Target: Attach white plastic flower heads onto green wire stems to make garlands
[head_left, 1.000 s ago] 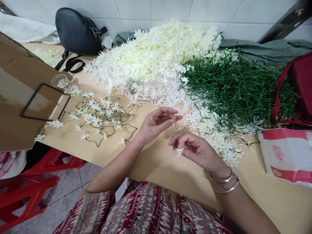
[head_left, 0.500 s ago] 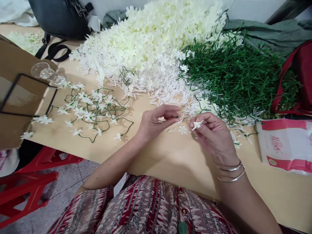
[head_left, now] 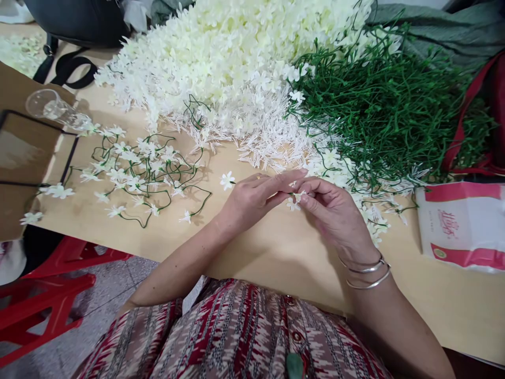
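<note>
My left hand (head_left: pixel 252 202) is closed in a pinch around a green plastic stem, mostly hidden by the fingers. A white artificial flower (head_left: pixel 227 180) pokes out on the stem's end behind that hand. My right hand (head_left: pixel 335 213) pinches a small white flower (head_left: pixel 300 196) between thumb and forefinger, right at the left fingertips. Just below the fingertips, a loose white blossom (head_left: pixel 292 205) lies on the table. To the left are spread several flowers on green stems (head_left: pixel 145 173). Behind the hands rises a big heap of white petals (head_left: pixel 236 63).
A tangle of green stems (head_left: pixel 386 116) lies at the right, beside a red-and-white packet (head_left: pixel 460 226) and a red bag (head_left: pixel 497 110). At the left stand a cardboard box (head_left: pixel 23 152), a tipped clear cup (head_left: pixel 59 110) and a black bag (head_left: pixel 79 23). Red stools (head_left: pixel 51 300) are below.
My hands have come together, the right moving left until its white flower meets the left fingertips. A flower now shows behind my left hand. The whole view has shifted slightly.
</note>
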Available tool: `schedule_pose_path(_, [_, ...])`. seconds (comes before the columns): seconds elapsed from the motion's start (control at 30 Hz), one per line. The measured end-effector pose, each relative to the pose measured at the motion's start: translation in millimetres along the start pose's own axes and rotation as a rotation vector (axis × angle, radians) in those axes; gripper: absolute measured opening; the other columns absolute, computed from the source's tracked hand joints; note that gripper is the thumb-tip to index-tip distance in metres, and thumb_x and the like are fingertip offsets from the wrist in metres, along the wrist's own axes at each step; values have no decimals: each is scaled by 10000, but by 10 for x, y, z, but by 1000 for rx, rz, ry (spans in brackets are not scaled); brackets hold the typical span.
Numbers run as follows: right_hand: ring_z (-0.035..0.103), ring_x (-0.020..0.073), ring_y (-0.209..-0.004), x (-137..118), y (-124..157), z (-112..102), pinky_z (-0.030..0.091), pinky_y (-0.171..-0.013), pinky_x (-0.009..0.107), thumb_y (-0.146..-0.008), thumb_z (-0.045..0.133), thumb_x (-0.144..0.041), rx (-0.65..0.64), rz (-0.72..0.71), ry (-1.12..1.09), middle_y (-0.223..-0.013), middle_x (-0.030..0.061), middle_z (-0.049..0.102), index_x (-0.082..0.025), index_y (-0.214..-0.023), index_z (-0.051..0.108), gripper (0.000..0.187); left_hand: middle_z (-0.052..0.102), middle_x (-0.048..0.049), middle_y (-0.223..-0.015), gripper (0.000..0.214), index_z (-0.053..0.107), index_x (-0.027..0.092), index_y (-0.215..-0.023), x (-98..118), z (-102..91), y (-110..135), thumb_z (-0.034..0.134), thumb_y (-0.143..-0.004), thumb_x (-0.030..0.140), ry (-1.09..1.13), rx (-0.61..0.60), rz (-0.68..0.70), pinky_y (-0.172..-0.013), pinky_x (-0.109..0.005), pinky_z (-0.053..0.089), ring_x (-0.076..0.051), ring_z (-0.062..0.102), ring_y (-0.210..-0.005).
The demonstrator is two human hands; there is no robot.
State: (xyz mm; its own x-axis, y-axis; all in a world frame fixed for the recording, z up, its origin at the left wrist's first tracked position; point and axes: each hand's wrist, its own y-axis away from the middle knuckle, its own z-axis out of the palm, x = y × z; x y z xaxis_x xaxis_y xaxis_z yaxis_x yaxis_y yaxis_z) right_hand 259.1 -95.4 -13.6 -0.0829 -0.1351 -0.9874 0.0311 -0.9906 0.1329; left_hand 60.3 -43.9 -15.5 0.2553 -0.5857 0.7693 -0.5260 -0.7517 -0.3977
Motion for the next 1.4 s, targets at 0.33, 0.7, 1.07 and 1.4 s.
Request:
schedule_pose_path(0.33, [593,172,-784,60,12,12,504,-746,318,-808,882,-484,23,108,-22,-794,-2,671,-256,-837,734,274,757,-26,-813,355,643,222,-1418,-78,-5,11,517,-1097,307,-295,-57,234,-790,-311,552,-175,673,-739])
schedule_pose_path(0.7, [647,193,-837,38,17,17,544,-812,350,-821,853,-520,-34,142,83,-868,21,728,-261,-847,711,296,754,-12,-800,323,618,187,-1389,-28,-42,33,441,-1127,253,-460,-136,316,-805,-260,549,-137,712,-741])
schedule_pose_path(1.07, [587,177,-749,50,-2,24,511,-694,329,-805,856,-582,-23,133,127,-815,15,694,-262,-862,723,351,796,-65,-908,277,699,177,-1150,-117,42,45,510,-1097,372,-219,-119,127,-832,-300,593,-175,745,-797])
schedule_pose_path(1.4, [579,148,-676,2,-55,-103,474,-623,292,-719,910,-599,-86,232,-29,-747,-9,683,-252,-804,715,406,756,-118,-1182,240,733,181,-1138,-105,27,17,630,-1042,375,-34,-29,136,-906,-280,624,-165,764,-1004])
